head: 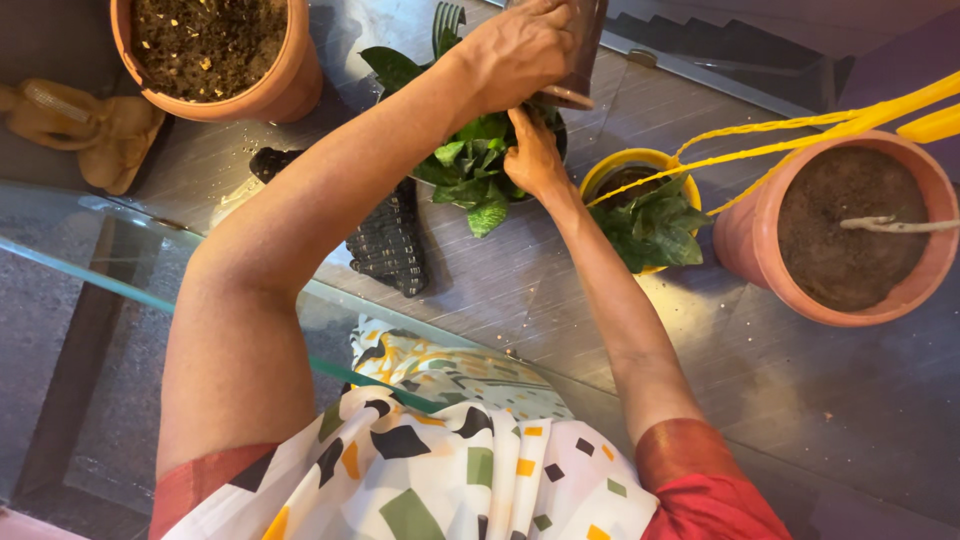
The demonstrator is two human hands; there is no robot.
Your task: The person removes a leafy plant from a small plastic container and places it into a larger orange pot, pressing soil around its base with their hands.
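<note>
Foliage of a small green potted plant sits at the centre of the work, its dark pot mostly hidden under leaves and hands, resting on the grey slatted surface far out in front of the person, at full reach of both arms. The right hand lies nearest, just right of the leaves, fingers curled closed on what appears to be the pot's rim, though the leaves hide the contact. The left hand is above and slightly beyond the plant, wrapped firmly around a dark brownish container tilted mouth-down toward the foliage; what, if anything, leaves it cannot be told. So the container stands over the plant while the right hand steadies from the side. Just right is a yellow pot with another leafy plant, then a large terracotta pot crossed by yellow cords. A dark woven glove lies left of the plant, another terracotta pot at upper left.
</note>
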